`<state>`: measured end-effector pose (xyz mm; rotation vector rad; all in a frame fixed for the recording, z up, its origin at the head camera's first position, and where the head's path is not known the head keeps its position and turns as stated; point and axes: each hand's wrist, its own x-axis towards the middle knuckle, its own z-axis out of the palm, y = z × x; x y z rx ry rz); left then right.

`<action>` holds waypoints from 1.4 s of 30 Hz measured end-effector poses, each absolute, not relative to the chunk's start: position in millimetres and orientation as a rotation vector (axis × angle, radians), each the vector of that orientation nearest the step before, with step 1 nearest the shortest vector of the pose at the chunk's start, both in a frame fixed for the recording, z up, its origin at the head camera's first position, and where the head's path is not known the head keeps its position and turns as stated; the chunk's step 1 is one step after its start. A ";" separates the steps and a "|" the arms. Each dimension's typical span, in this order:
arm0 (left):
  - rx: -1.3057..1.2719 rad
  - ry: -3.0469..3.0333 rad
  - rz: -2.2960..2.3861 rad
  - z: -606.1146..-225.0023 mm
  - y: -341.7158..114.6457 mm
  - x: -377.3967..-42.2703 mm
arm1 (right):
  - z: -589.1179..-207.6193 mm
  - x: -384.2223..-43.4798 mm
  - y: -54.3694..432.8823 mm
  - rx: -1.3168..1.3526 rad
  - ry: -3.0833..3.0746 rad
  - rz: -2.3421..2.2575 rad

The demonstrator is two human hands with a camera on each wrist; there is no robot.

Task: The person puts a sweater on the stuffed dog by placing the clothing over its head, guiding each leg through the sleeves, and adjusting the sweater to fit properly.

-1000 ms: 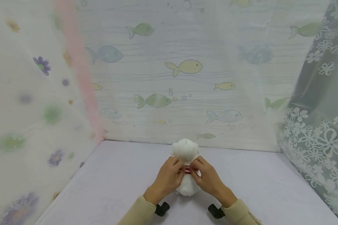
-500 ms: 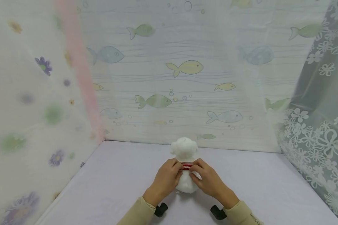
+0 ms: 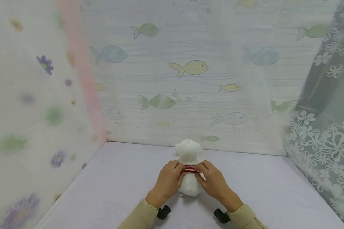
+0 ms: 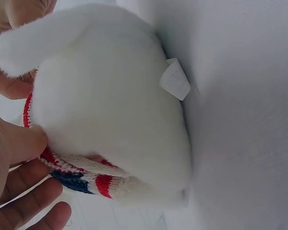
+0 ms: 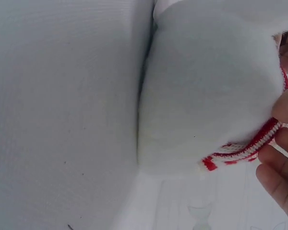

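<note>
A white plush toy [image 3: 188, 152] sits upright on the table with its back toward me. Round its neck runs a striped knitted scarf [image 3: 189, 169], red and white, with a navy patch in the left wrist view. My left hand [image 3: 167, 180] pinches the scarf's left side between thumb and fingers. On the other side my right hand [image 3: 213, 180] pinches it the same way, thumb below the edge. The right wrist view has the scarf [image 5: 259, 143] bending round the toy's side, by the right fingertips. The toy's front is hidden.
A white cloth covers the table [image 3: 117, 178]. Behind it hangs a fish-print curtain [image 3: 160, 127], with a flowered sheet [image 3: 40, 127] left and a lace-patterned curtain [image 3: 329, 143] right. A small white tag [image 4: 175, 80] sticks out at the toy's base.
Both hands have drawn slightly apart along the scarf, baring more of its red-and-white stripe between them. The toy has shifted slightly up in the head view.
</note>
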<state>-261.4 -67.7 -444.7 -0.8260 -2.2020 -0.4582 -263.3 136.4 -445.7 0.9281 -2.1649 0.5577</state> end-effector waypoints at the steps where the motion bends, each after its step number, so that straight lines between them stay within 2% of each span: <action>1: -0.823 -2.209 -0.452 -444.8 -67.5 -261.5 | -446.2 -263.4 136.5 0.927 -2.162 0.556; 17: -0.846 -2.192 -0.521 -446.8 -68.0 -261.6 | -451.4 -265.6 139.7 1.015 -2.170 0.632; 42: -0.846 -2.254 -0.501 -446.6 -63.4 -263.9 | -449.2 -268.1 135.4 0.906 -2.188 0.639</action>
